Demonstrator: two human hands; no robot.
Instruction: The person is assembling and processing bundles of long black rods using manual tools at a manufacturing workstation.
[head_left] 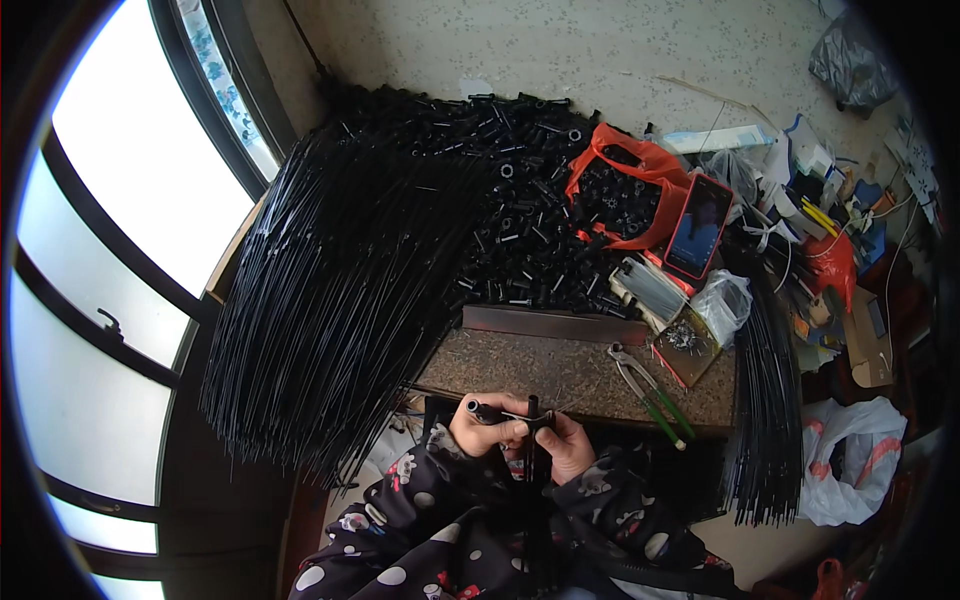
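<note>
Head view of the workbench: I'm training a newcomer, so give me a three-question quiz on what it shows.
1. True or false: the green-handled pliers are in the right hand.
2. What does the left hand hold? A) a short black tube B) the phone C) a white bag
3. Fill in: the phone leans against an ____ plastic bag of black parts.

Key: 1 false, they lie on the stone slab; 2 A, the black tube; 3 orange.

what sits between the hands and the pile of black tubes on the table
Nothing blocks the way. Both hands, left and right, hold a black tube at the table's near edge. A bare stone slab and a metal bar lie before the tube pile; pliers lie off right.
</note>
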